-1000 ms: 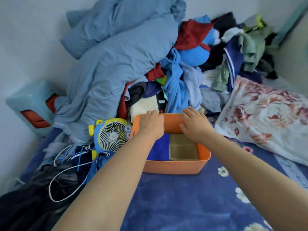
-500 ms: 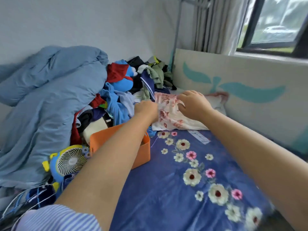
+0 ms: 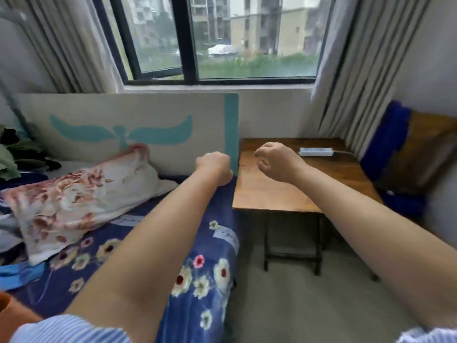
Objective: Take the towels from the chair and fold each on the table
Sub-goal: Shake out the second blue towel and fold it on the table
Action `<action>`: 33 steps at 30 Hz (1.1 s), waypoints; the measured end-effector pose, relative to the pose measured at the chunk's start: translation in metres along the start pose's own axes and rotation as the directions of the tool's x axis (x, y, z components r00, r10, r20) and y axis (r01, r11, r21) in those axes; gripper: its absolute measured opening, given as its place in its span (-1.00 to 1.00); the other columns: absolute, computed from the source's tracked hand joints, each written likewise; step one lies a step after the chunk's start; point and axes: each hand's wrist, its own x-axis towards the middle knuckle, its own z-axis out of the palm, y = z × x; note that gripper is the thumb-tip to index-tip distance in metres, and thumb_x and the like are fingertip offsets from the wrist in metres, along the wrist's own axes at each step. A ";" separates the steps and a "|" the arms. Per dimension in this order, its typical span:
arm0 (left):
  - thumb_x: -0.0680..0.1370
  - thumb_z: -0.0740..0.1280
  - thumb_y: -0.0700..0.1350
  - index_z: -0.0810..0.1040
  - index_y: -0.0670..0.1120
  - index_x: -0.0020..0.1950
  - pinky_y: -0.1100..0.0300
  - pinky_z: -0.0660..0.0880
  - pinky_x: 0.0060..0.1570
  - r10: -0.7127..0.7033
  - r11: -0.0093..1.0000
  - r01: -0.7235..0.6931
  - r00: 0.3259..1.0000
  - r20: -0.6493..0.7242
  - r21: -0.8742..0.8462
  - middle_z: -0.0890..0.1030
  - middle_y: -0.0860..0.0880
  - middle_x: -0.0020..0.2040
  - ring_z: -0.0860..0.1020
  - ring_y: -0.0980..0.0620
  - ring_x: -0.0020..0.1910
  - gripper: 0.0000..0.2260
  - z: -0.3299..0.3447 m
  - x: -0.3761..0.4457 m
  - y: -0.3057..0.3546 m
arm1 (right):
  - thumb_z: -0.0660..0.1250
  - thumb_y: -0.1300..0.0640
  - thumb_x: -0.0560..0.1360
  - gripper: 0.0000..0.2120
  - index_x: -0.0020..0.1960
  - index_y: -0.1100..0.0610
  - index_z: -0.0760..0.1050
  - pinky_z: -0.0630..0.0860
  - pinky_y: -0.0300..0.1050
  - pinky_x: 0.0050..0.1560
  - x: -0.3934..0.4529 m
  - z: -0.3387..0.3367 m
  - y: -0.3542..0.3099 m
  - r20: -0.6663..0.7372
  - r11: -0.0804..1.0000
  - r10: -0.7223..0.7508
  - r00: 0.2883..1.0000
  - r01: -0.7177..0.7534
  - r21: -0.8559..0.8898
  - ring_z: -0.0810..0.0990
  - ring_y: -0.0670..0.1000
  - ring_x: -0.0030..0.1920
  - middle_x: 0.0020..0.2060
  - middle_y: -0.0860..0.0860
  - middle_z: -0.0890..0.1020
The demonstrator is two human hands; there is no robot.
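A small wooden table (image 3: 269, 191) with black legs stands between the bed and the right wall. On the chair (image 3: 435, 129) at the far right hang a blue towel (image 3: 390, 134) and a brown towel (image 3: 418, 167). My left hand (image 3: 214, 168) hovers in a loose fist over the bed's corner, just left of the table, holding nothing. My right hand (image 3: 278, 160) floats above the table top with its fingers curled and a little apart, also holding nothing. Both hands are well short of the towels.
A white power strip (image 3: 315, 151) lies at the back of the table. The bed with a blue flowered sheet (image 3: 138, 251) and a floral pillow (image 3: 74, 194) fills the left side. An orange basket corner (image 3: 10, 315) shows at the lower left. Curtains (image 3: 358, 70) frame the window.
My view has swung right from the clothes pile and orange basket to the table and chair. Both hands have left the basket and now hang in the air near the table.
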 end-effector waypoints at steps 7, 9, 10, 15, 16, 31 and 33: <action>0.57 0.14 -0.15 0.52 -0.15 0.15 0.11 0.37 -0.13 0.277 0.961 -0.277 0.961 0.021 -0.008 0.54 -0.12 0.16 0.52 -0.12 0.13 -0.76 0.000 0.095 0.181 | 0.14 0.14 0.57 -0.69 0.26 0.19 0.46 0.44 -0.06 0.24 -0.040 -0.018 0.177 0.049 0.964 0.267 0.963 -0.267 0.001 0.48 0.08 0.22 0.22 0.11 0.52; 0.57 0.14 -0.14 0.52 -0.15 0.15 0.13 0.36 -0.17 0.323 0.946 -0.322 0.946 0.031 -0.019 0.53 -0.11 0.14 0.51 -0.11 0.11 -0.76 0.000 0.121 0.230 | 0.13 0.15 0.57 -0.70 0.24 0.19 0.47 0.46 -0.05 0.22 -0.049 -0.026 0.224 0.062 0.950 0.312 0.948 -0.313 0.008 0.49 0.07 0.20 0.20 0.11 0.53; 0.57 0.14 -0.13 0.51 -0.15 0.15 0.14 0.35 -0.18 0.337 0.942 -0.336 0.941 0.031 -0.024 0.53 -0.10 0.14 0.51 -0.11 0.10 -0.76 0.000 0.134 0.252 | 0.14 0.16 0.57 -0.70 0.24 0.19 0.47 0.47 -0.06 0.21 -0.053 -0.031 0.247 0.062 0.942 0.335 0.940 -0.336 0.012 0.50 0.07 0.19 0.20 0.10 0.53; 0.54 0.13 -0.20 0.52 -0.15 0.12 0.15 0.37 -0.21 0.415 0.909 -0.413 0.910 0.022 -0.055 0.56 -0.10 0.05 0.45 -0.10 -0.13 -0.77 -0.006 0.193 0.354 | 0.13 0.19 0.57 -0.70 0.25 0.23 0.47 0.43 -0.09 0.18 -0.060 -0.057 0.361 0.026 0.893 0.449 0.893 -0.450 0.013 0.49 0.09 0.21 0.21 0.14 0.53; 0.54 0.14 -0.20 0.52 -0.16 0.12 0.14 0.38 -0.22 0.432 0.901 -0.430 0.902 0.022 -0.060 0.56 -0.10 0.04 0.47 -0.11 -0.12 -0.77 -0.006 0.202 0.368 | 0.12 0.19 0.58 -0.70 0.25 0.24 0.47 0.42 -0.09 0.18 -0.061 -0.061 0.378 0.020 0.882 0.471 0.882 -0.472 0.017 0.48 0.10 0.22 0.21 0.15 0.52; 0.60 0.13 -0.12 0.52 -0.17 0.19 0.10 0.39 -0.16 0.578 0.816 -0.573 0.814 0.063 -0.080 0.55 -0.12 0.16 0.52 -0.15 0.13 -0.73 0.019 0.428 0.510 | 0.12 0.22 0.57 -0.71 0.20 0.24 0.51 0.45 -0.10 0.08 0.016 -0.058 0.613 -0.014 0.702 0.713 0.701 -0.712 0.015 0.52 0.15 0.15 0.19 0.17 0.54; 0.59 0.12 -0.15 0.52 -0.20 0.18 0.10 0.40 -0.17 0.590 0.807 -0.583 0.803 0.081 -0.095 0.56 -0.12 0.13 0.53 -0.14 0.11 -0.73 0.020 0.461 0.528 | 0.12 0.21 0.57 -0.71 0.21 0.24 0.50 0.46 -0.08 0.10 0.033 -0.061 0.642 -0.021 0.672 0.740 0.672 -0.740 0.022 0.53 0.15 0.15 0.19 0.16 0.55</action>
